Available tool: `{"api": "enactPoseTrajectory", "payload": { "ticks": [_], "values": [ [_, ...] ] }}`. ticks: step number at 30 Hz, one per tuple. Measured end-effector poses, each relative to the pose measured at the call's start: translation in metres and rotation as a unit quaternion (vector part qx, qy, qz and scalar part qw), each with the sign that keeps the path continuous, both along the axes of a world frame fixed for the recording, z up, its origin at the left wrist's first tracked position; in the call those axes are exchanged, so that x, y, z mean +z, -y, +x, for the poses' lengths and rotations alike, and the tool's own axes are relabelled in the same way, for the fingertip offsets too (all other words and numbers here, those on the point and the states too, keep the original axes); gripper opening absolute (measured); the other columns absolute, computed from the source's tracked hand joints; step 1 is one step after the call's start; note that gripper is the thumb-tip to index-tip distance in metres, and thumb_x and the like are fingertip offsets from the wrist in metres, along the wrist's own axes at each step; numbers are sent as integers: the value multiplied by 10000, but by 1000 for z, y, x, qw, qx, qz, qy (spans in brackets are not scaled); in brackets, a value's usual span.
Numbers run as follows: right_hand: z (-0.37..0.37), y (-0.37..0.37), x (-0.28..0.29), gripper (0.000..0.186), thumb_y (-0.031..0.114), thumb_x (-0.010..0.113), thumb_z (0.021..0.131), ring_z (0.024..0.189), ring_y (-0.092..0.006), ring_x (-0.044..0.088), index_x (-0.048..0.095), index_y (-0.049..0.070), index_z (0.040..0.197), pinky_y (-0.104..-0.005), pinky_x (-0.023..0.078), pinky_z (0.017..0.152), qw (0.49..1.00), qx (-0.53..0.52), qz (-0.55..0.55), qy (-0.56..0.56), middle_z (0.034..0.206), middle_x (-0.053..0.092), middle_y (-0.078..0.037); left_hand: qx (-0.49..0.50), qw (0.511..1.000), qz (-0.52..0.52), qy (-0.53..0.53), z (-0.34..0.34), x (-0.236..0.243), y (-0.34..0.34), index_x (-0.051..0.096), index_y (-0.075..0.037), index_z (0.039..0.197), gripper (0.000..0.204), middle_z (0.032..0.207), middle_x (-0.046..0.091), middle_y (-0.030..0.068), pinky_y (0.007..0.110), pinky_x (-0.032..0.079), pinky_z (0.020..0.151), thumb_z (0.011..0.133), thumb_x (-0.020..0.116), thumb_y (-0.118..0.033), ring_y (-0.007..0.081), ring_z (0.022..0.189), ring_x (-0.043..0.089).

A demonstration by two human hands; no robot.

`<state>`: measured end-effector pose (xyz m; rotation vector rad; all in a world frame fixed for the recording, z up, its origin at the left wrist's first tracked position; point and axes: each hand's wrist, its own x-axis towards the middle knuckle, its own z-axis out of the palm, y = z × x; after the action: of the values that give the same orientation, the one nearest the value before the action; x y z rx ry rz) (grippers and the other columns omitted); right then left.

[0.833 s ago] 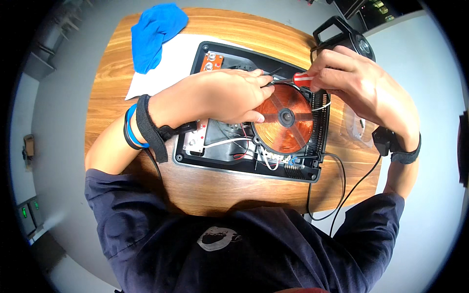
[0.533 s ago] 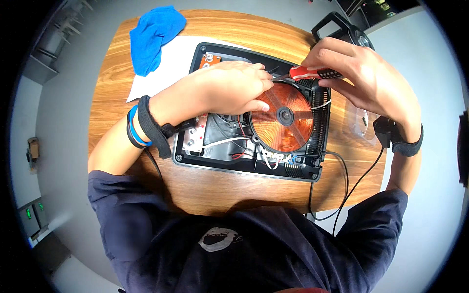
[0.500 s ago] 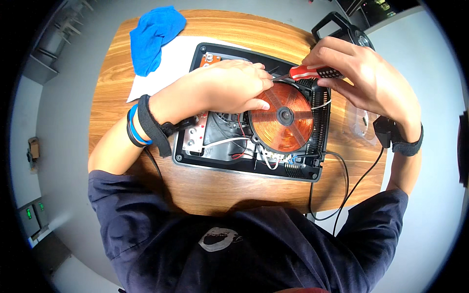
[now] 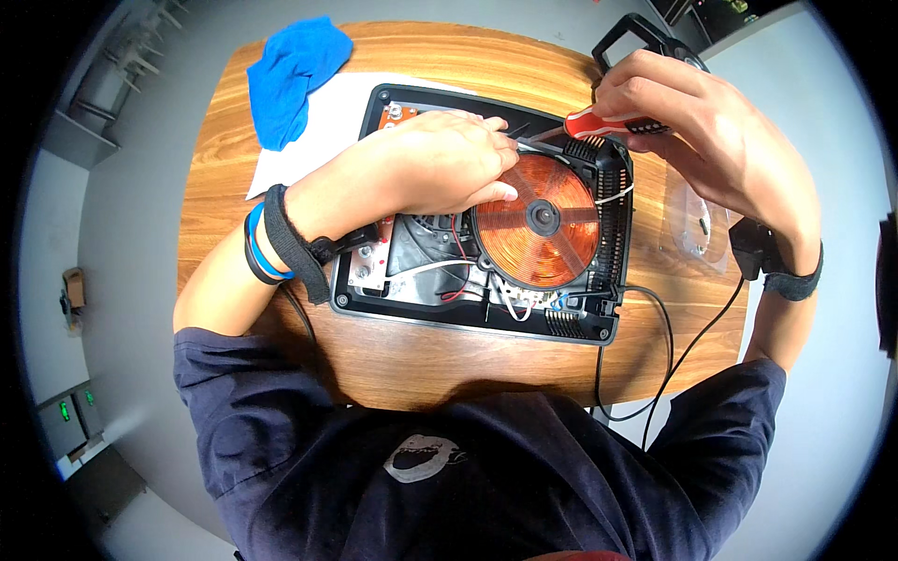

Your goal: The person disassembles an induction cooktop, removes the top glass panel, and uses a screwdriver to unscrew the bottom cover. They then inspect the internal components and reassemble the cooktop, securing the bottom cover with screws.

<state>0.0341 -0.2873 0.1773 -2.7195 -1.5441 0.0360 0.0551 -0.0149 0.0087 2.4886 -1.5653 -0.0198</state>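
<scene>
An opened induction cooker, a black casing (image 4: 369, 304) with its inside bare, lies on the table before me. Its round copper coil (image 4: 538, 257) is on the right side of the casing. My left hand (image 4: 444, 159) reaches over the casing with the thumb at the coil's upper left rim. Its fingers stretch toward the coil's far edge, thumb apart, and I see nothing held. My right hand (image 4: 692, 126) grips a red and black screwdriver (image 4: 591, 124) beyond the far right corner. The shaft points left toward my left fingertips, which hide its tip.
A blue cloth (image 4: 295, 79) and a white sheet (image 4: 327, 117) lie at the far left. On the right stands a clear tray (image 4: 697, 234) with small parts. Black cables (image 4: 669, 346) trail over the near right edge. A black object with a handle (image 4: 613, 47) stands at the back right.
My right hand and the screwdriver have shifted slightly right and away from me, and more of the shaft shows. My left hand stays almost in place; the whole view has shifted a little.
</scene>
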Motion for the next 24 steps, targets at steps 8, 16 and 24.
{"api": "enactPoseTrajectory", "payload": {
  "ticks": [8,16,24],
  "values": [
    [-34,48,-17,272,12,801,918,990,-401,733,613,26,1114,-492,599,831,984,-169,20,45,1111,668,-134,-5,1000,-5,12,0,-10,-5,629,2,1540,545,1575,676,218,516,449,1321,1117,693,-334,405,1572,550],
    [-86,115,-77,270,-13,776,901,938,-315,659,573,-3,1080,-393,582,867,921,-364,139,29,1074,598,-133,26,999,-25,-13,-6,-5,-10,580,-2,1600,585,1629,631,212,517,407,1350,1095,715,-264,425,1624,475],
    [-101,141,-118,228,-35,715,884,951,-319,620,559,-3,1048,-396,557,901,887,-401,218,65,1044,548,-146,14,999,21,-23,-4,10,-7,582,-15,1625,586,1708,567,198,516,395,1355,1102,704,-250,420,1654,432]
  ]
}}
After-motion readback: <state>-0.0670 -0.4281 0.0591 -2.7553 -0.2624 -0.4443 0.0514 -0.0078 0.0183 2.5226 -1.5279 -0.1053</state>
